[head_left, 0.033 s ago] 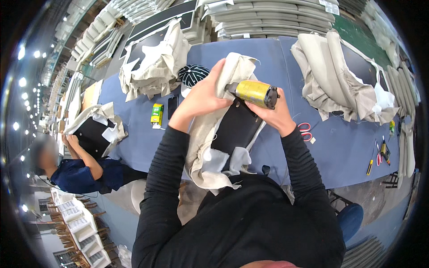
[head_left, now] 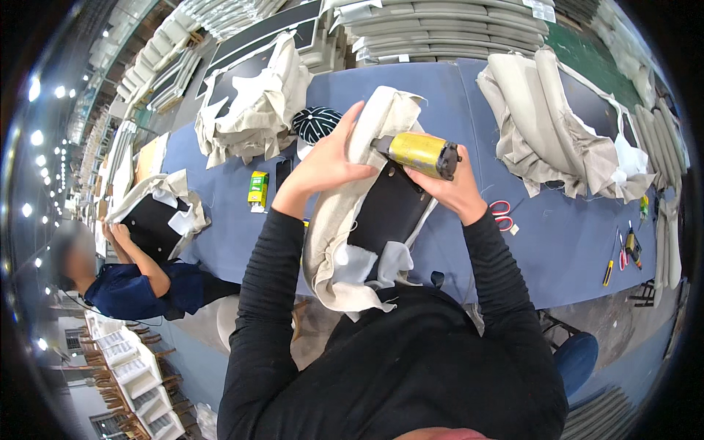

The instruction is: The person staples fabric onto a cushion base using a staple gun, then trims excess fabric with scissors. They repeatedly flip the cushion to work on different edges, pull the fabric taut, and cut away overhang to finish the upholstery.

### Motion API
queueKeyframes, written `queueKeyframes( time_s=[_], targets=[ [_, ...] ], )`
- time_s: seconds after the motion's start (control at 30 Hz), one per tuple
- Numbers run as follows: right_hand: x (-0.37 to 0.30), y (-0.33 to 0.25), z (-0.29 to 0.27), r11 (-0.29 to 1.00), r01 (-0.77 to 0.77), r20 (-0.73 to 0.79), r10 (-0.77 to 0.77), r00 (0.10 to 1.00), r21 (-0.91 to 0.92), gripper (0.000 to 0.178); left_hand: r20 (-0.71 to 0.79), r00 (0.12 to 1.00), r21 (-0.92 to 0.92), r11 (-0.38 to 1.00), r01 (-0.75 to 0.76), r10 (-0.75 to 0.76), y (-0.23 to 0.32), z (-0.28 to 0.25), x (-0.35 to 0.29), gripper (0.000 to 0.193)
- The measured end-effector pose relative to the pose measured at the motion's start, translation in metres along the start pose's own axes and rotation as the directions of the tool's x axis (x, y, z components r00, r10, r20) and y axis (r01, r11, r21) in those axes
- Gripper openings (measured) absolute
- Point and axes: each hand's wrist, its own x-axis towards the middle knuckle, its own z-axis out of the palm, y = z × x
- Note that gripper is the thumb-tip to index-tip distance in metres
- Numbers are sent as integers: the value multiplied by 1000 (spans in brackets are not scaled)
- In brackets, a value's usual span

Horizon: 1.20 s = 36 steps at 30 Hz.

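Observation:
A padded panel with beige fabric point(head_left: 330, 213) folded round its edges and a black backing point(head_left: 370, 224) lies tilted in front of me on the blue-covered table. My left hand point(head_left: 330, 161) grips its upper left edge, thumb over the fabric and the other fingers along the outer side. A yellow staple gun point(head_left: 419, 152) is in my right hand point(head_left: 453, 187), whose fingers are partly hidden behind the tool. Its nose points left and touches or nearly touches the folded fabric near my left thumb. White cloth flaps point(head_left: 396, 262) hang at the panel's near end.
Part-covered panels are piled at far left point(head_left: 253, 95) and far right point(head_left: 557, 125). Red-handled scissors point(head_left: 501, 213), a screwdriver point(head_left: 609, 264), a green-yellow box point(head_left: 257, 192) and a striped cap point(head_left: 317, 123) lie on the table. At left, a co-worker point(head_left: 147, 282) handles another panel point(head_left: 154, 220).
My left hand has shifted slightly left along the panel's edge, its grip loosening a little. The staple gun stays at nearly the same spot.

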Motion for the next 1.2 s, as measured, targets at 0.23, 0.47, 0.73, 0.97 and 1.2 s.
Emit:
queueKeyframes(
  time_s=[0.23, 0.47, 0.73, 0.97, 1.2],
  targets=[
    [-21, 13, 1, 993, -81, -71, 87, 994, 86, 45, -27, 1000, -419, 908, -23, 13, -31, 17, -11, 120],
    [-114, 72, -71, 902, -307, -111, 286, 952, -303, 67, -120, 993, -358, 933, -40, -4, -44, 16, -60, 121],
    [-334, 251, -191, 334, -627, -576, 247, 779, -704, 78, -170, 984, -198, 977, -77, 43, -17, 29, -128, 112],
    [-261, 205, -161, 685, -493, -329, 368, 870, -536, 65, -46, 992, -289, 949, -127, 118, 4, 58, -215, 103],
    [-310, 309, -146, 544, -226, 256, 671, 696, -808, 37, -272, 950, -99, 987, 130, -152, 21, 84, -322, 83]
  ],
)
